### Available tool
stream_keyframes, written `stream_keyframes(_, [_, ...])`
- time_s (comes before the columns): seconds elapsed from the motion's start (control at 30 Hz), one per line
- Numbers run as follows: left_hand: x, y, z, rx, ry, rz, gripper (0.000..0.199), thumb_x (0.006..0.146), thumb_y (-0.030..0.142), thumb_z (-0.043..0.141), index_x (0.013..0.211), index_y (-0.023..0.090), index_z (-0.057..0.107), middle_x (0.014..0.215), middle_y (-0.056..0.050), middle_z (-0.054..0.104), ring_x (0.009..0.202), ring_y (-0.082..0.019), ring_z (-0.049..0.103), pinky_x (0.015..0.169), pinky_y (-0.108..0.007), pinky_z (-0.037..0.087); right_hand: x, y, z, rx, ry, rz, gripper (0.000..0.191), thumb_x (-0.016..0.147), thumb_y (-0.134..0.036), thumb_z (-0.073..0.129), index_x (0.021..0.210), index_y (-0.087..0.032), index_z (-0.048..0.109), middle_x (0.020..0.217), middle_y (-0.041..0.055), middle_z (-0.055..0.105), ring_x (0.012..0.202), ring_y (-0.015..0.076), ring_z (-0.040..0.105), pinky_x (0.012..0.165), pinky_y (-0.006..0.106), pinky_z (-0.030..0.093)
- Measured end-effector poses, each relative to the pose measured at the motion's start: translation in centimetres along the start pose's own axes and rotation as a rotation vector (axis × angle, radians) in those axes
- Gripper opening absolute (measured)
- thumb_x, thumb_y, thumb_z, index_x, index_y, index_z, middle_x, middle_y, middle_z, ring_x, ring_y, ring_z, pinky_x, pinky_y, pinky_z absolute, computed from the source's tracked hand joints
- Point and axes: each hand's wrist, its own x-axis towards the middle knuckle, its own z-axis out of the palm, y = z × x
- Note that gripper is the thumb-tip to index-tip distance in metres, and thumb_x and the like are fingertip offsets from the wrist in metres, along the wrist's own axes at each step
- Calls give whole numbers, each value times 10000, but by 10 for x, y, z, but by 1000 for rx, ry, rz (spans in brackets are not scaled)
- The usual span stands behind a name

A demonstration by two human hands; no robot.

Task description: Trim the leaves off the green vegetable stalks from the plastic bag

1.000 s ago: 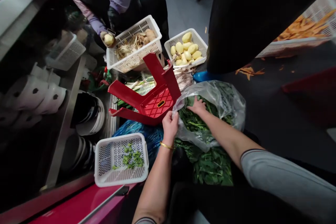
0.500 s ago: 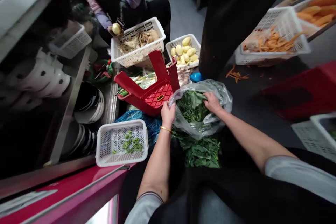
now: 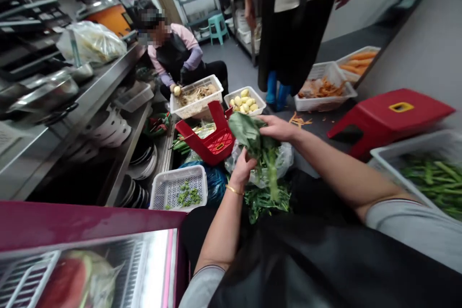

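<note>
A leafy green stalk is held up in front of me, its broad leaves at the top left and its stem hanging down. My left hand pinches it at the lower left side. Around its upper right part, my right hand is closed. Beneath both hands lies a clear plastic bag, partly hidden by the greens. More dark leaves are heaped just in front of my lap. To the left, a white basket holds a few small green pieces.
An upturned red stool stands beyond the bag. A seated person peels over a basket near potatoes. Another person stands ahead. At right are a red stool and a crate of green stalks. Metal shelving runs along the left.
My left hand has let go of the bag's rim and now grips the greens. My right hand has lifted the leafy stalk out of the bag. The view has tilted upward.
</note>
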Motion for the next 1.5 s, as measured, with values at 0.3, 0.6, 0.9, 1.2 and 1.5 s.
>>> stream_keyframes(0.3, [-94, -30, 13, -112, 78, -318, 531, 485, 216, 824, 954, 143, 586, 786, -44, 689, 637, -204, 676, 556, -295, 535, -35, 12, 87, -292, 172, 192, 383, 688, -200, 597, 1064, -138, 638, 989, 84, 669, 928, 239, 601, 865, 359, 463])
stream_keyframes(0.6, [-78, 8, 6, -198, 146, -196, 391, 551, 299, 749, 884, 118, 653, 817, -81, 721, 732, -228, 693, 634, -314, 537, -116, -5, 60, 33, 181, 188, 323, 779, -432, 614, 986, -184, 614, 760, 22, 633, 664, 156, 612, 510, 242, 485])
stream_keyframes(0.9, [-89, 1, 25, -58, 67, -36, 410, 528, 404, 804, 845, 199, 645, 794, -56, 704, 955, -281, 659, 726, -360, 532, -139, 61, 109, 245, 68, 260, 330, 698, -402, 719, 876, -181, 551, 647, -42, 554, 513, 101, 517, 452, 222, 431])
stream_keyframes(1.2, [-101, 6, 7, -51, 62, -25, 414, 567, 382, 774, 914, 180, 671, 999, -87, 704, 980, -276, 647, 793, -386, 525, -140, 64, 93, 403, 53, 343, 349, 728, -469, 667, 889, -172, 584, 660, -9, 612, 590, 148, 595, 565, 278, 500])
stream_keyframes(1.5, [-113, -12, -3, -58, 78, -163, 385, 529, 273, 790, 891, 206, 678, 841, -66, 716, 968, -294, 656, 803, -397, 521, -146, 58, 99, -166, -83, 100, 200, 733, -376, 631, 825, -199, 634, 929, 43, 665, 895, 225, 612, 841, 355, 477])
